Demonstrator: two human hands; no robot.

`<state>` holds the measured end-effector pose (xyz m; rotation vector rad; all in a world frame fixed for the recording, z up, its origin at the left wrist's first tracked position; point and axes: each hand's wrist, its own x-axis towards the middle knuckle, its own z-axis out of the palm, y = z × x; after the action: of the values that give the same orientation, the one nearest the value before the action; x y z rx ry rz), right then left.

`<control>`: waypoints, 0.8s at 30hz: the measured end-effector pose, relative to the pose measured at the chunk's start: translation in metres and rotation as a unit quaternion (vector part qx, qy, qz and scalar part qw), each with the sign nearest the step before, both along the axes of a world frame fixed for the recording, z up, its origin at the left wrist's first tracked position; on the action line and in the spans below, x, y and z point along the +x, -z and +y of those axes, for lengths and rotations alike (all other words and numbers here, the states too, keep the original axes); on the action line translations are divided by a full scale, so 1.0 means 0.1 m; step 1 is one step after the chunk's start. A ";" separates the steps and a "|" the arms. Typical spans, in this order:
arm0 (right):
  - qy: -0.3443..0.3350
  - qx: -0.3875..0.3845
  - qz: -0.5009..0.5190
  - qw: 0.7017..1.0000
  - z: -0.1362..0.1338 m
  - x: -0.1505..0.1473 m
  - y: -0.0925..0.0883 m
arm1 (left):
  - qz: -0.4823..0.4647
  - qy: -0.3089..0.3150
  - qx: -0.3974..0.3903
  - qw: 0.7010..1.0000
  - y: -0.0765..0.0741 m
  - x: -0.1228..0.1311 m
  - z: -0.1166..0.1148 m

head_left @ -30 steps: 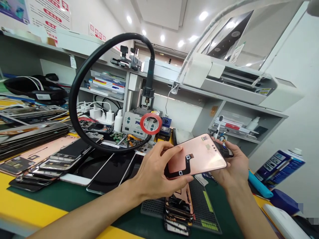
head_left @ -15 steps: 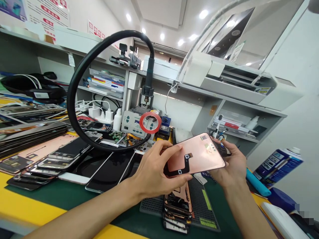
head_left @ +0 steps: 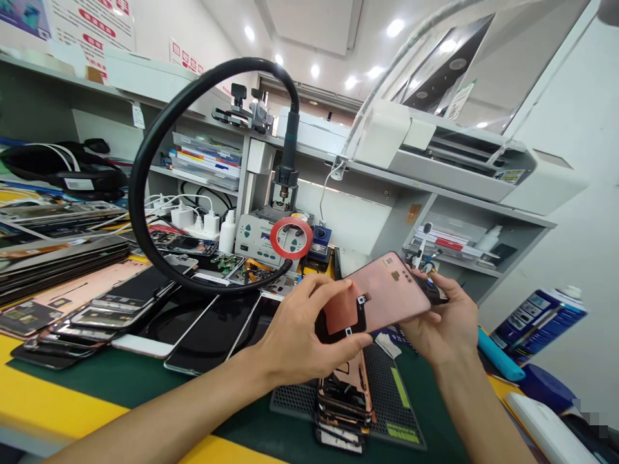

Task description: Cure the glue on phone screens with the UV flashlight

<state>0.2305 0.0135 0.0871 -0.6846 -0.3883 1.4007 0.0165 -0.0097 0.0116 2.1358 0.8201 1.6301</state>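
Observation:
I hold a pink-copper phone screen panel (head_left: 387, 293) with a black flex cable above the bench, its back facing me. My left hand (head_left: 300, 338) pinches the near left end by the flex cable, thumb under and fingers over. My right hand (head_left: 442, 322) grips the far right end and also holds a dark object I cannot make out. Below the panel a stack of similar panels (head_left: 345, 403) lies on a black ridged mat (head_left: 391, 403).
Rows of phone screens (head_left: 140, 303) cover the green mat at left. A black hose loop (head_left: 145, 167) arches over them. A rework station with red tape roll (head_left: 291, 237) stands behind. A blue spray can (head_left: 539, 319) and teal tool (head_left: 500, 357) lie at right.
The panel has tilted, its right end rising and turning away so the surface looks darker. Both hands have kept their grips in nearly the same place.

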 end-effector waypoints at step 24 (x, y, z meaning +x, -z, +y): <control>0.272 0.581 -0.567 0.516 -0.57 -0.55 0.48 | -0.387 0.397 -0.523 0.647 -0.13 -0.05 0.09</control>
<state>0.1757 -0.0430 0.0394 -0.3643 -1.7672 -0.3230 0.0116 -0.0007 0.0249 0.6166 0.2623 0.9411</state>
